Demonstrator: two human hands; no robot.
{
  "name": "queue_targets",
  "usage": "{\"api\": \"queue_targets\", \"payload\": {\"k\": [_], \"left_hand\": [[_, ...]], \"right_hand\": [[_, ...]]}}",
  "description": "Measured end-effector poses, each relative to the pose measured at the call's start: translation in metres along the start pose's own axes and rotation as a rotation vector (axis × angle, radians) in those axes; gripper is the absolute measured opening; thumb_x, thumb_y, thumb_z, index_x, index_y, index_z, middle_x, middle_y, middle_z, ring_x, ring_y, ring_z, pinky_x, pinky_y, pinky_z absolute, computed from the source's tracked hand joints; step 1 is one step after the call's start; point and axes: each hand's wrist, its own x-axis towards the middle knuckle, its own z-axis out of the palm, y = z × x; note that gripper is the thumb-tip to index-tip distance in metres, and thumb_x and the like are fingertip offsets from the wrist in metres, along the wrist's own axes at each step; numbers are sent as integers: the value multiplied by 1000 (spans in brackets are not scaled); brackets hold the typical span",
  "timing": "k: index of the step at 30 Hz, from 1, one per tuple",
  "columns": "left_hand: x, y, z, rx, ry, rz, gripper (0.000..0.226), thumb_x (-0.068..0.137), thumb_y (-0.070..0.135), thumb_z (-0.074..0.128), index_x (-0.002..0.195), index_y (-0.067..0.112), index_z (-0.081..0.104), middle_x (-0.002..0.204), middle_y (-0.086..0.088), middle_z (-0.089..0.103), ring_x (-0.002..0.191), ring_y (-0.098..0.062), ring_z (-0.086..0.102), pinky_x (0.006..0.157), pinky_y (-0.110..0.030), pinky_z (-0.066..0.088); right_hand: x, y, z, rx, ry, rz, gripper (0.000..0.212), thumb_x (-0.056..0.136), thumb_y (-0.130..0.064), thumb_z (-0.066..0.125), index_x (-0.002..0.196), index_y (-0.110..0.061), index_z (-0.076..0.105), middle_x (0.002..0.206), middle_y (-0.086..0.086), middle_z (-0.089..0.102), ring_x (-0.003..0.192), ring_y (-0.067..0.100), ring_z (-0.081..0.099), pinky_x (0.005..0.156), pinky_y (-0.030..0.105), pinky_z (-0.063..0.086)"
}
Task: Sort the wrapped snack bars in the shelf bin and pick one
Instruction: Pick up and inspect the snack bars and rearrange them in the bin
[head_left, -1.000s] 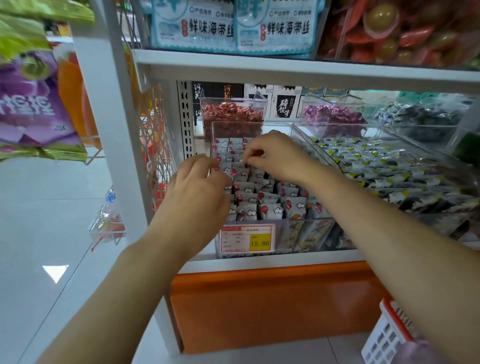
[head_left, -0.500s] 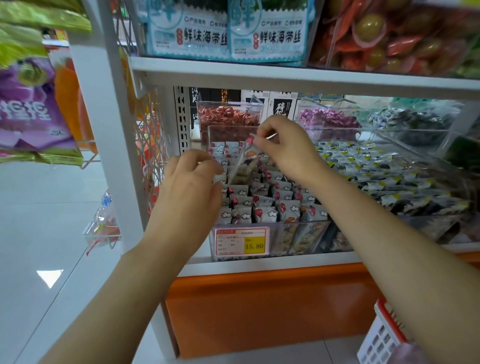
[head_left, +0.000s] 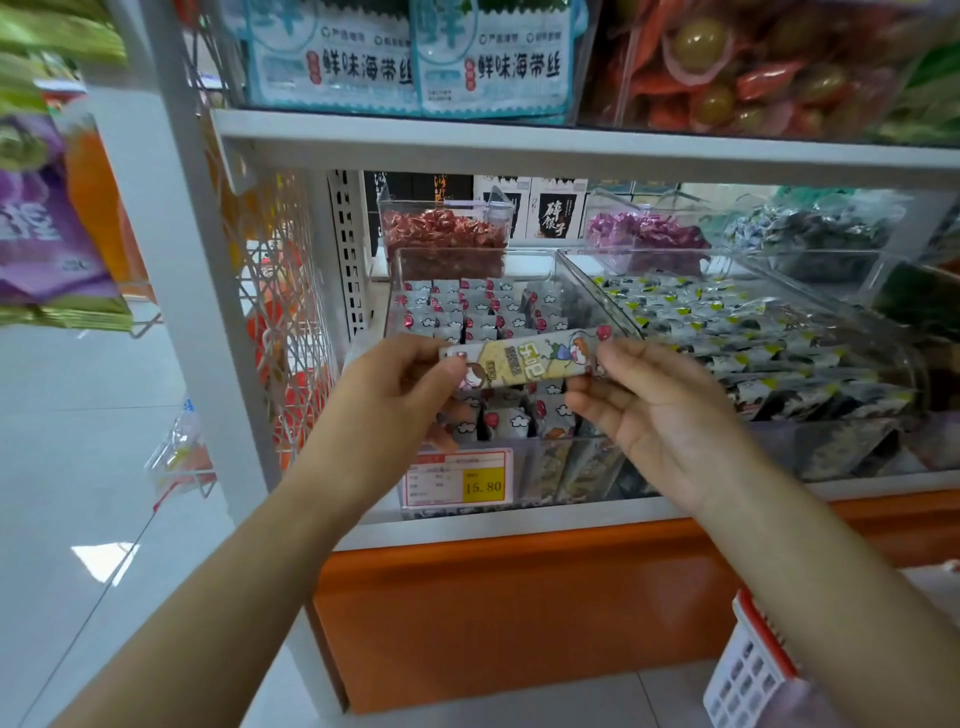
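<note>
The left hand pinches the snack bar at its 9 o'clock end and the right hand at 3 o'clock, level over the clear bin. Best to grip lightly by the sealed ends to avoid crushing it.

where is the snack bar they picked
Centre of the head view: the snack bar is held between the left hand and right hand, in front of the clear bin, above the price tag.

Snack bar — now out of bin
</note>
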Motion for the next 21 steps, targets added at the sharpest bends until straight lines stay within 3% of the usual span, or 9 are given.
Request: {"api": "queue_targets", "payload": {"k": [3,6,10,13,21], "left_hand": [[-1,0,0,-151,30,-74,14,89,23,57,99,13,58,91,-8,66,73,-13,70,55,-21,54],[0,1,0,-290,37,-148,23,84,24,61,97,7,55,93,-14,64,70,-16,70,53,-21,53],[-1,6,-1,-585,-19,-236,27,70,26,61,88,6,56,65,-7,61,49,-9,59,47,-16,49],[1,7,-1,-742,-58,-262,21,69,18,60,86,5,58,61,-4,58,50,-6,56,47,-14,49],[1,8,-2,-830,-90,-256,23,73,2,55,96,1,61,65,-5,56,51,-6,57,50,-14,50]], "right_hand": [[-2,2,-3,6,-32,56,17,68,-11,64,83,-3,66,69,8,70,61,15,68,55,22,55],[-3,2,-5,-46,-28,84,8,65,-14,66,70,-12,73,63,4,66,54,12,63,48,20,52],[-1,2,-8,-4,-37,134,8,68,-14,65,75,-9,67,57,1,58,49,10,56,43,19,48],[0,2,-7,60,-39,181,10,69,-14,65,77,-8,64,57,2,57,48,9,56,42,18,47],[3,3,-10,278,-75,316,18,70,-10,61,87,-6,60,58,3,54,45,8,52,40,16,44]]}}
